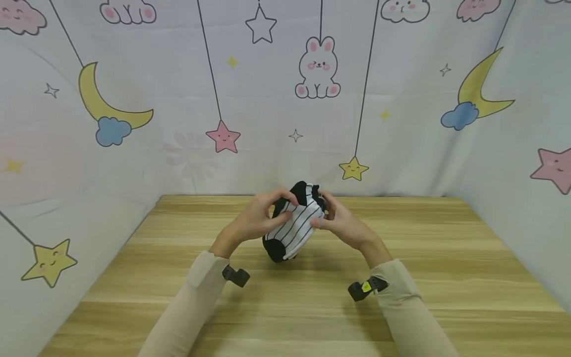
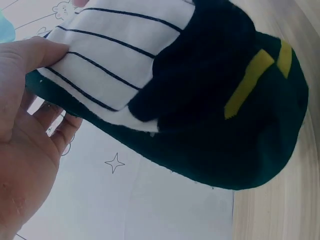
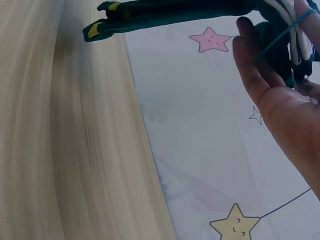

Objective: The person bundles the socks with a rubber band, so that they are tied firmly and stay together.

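Left forearm (image 1: 187, 307) reaches in from seven o'clock, right forearm (image 1: 415, 307) from five; left hand (image 1: 257, 214) points toward two o'clock, right hand (image 1: 344, 225) toward ten; both curl in a pinching grip.

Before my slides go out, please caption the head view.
Left fingers and right fingers hold striped black-and-white socks over a wooden table.

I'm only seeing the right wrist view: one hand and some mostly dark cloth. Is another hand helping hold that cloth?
Observer: Yes, the head view shows the left hand gripping the cloth, on the side opposite the right hand.
Operator: Oh, nice! And does the cloth have any pattern on the face I'm missing?
Observer: It does: in the head view, thin dark stripes run along its broad white face.
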A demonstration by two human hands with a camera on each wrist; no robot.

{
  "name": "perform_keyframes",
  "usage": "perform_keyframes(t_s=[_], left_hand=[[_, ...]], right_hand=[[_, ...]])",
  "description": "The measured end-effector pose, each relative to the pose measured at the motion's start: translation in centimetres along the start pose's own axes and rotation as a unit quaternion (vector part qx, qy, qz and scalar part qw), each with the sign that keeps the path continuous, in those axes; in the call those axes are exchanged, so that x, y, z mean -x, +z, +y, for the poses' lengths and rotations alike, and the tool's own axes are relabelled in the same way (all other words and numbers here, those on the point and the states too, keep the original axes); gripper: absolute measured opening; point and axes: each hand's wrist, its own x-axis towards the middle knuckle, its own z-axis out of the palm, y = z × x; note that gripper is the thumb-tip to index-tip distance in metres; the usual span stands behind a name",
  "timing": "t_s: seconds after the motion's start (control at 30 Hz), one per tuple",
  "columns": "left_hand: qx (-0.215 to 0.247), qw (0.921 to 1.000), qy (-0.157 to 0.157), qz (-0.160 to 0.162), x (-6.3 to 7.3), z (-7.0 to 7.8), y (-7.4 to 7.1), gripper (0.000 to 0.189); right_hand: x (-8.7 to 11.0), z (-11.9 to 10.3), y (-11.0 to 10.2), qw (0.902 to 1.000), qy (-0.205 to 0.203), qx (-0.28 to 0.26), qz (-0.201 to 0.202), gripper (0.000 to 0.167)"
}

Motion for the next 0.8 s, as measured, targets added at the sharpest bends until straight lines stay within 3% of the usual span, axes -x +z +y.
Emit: perform_keyframes(t_s=[0.37, 0.63, 0.8], left_hand=[[0.004, 0.9989, -0.041, -0.023, 0.0, 0.2, 0.0, 0.029], [0.001, 0.9977, -0.065, -0.02, 0.0, 0.0, 0.3, 0.033], [-0.002, 0.9968, -0.078, -0.019, -0.1, 0.0, 0.3, 0.035]], right_hand=[[0.0, -1.1, 0.4, 0.9974, -0.034, -0.03, 0.055, 0.082], [0.0, -1.4, 0.3, 0.9923, -0.057, -0.004, 0.11, 0.075], [0.0, -1.7, 0.1, 0.9908, -0.065, -0.006, 0.118, 0.074]])
